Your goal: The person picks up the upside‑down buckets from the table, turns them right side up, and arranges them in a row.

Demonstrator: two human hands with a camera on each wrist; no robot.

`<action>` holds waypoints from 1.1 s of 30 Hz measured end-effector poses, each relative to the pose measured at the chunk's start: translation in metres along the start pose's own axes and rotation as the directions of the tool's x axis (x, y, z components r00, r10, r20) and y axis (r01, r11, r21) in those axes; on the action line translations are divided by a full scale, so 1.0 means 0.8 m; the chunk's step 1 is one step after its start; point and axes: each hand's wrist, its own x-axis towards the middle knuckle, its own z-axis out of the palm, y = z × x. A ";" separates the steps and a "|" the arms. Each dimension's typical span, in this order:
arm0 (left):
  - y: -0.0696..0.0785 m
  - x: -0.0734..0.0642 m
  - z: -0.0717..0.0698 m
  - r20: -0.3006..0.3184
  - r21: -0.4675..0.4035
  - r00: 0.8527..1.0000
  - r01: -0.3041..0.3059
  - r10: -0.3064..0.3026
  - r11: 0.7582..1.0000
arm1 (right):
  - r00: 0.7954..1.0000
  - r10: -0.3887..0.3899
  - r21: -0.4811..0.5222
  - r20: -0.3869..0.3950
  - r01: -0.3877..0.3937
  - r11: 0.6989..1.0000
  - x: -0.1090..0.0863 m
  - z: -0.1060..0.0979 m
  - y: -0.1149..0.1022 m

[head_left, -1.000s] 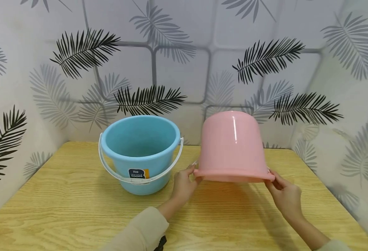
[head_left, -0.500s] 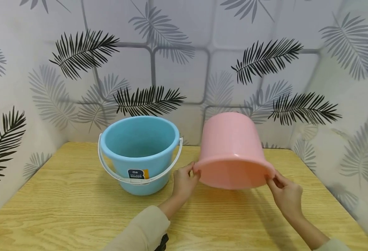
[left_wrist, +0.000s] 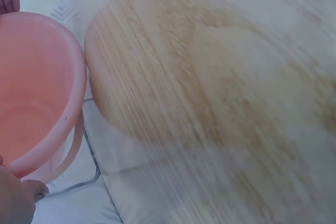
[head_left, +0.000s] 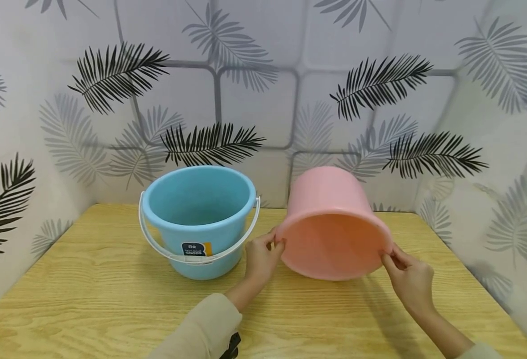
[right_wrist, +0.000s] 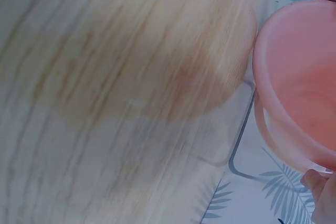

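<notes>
A pink bucket [head_left: 328,187] is tipped on the right side of the table, its mouth facing me and its base toward the wall. My left hand [head_left: 262,259] pinches the rim at the left, thumb at the inner edge. At the right side of the rim, my right hand [head_left: 410,279] pinches it the same way. Both wrist views show the bucket's inside, with a hand at the rim. To the left a light blue bucket [head_left: 209,254] stands upright, its white handle [head_left: 245,239] hanging down in front. Whether the pink rim touches the table is unclear.
The wood-grain table [head_left: 110,309] meets a wall [head_left: 263,109] with a leaf pattern at the back. Walls also rise at the left and right sides. A dark label [head_left: 195,249] is on the blue bucket's front.
The pink bucket has tilted from nearly upside down, so its mouth now opens toward me and its base sits lower. Both hands keep their grip on the rim. The blue bucket stays put.
</notes>
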 end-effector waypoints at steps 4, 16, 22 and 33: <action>-0.002 0.002 -0.001 -0.006 -0.036 1.000 0.006 -0.006 0.999 | 1.000 -0.009 -0.009 0.015 0.009 1.000 0.000 0.001 -0.002; 0.002 0.004 -0.004 0.000 -0.038 1.000 0.008 -0.008 0.999 | 1.000 0.000 -0.044 0.023 0.001 0.999 0.004 0.000 -0.008; 0.006 0.003 -0.005 0.003 -0.026 1.000 0.025 -0.025 0.999 | 1.000 -0.009 -0.027 0.016 0.009 1.000 0.007 -0.001 -0.009; 0.007 0.002 -0.006 0.009 -0.005 1.000 0.012 -0.012 1.000 | 1.000 0.008 0.019 0.027 -0.008 1.000 0.006 -0.001 -0.006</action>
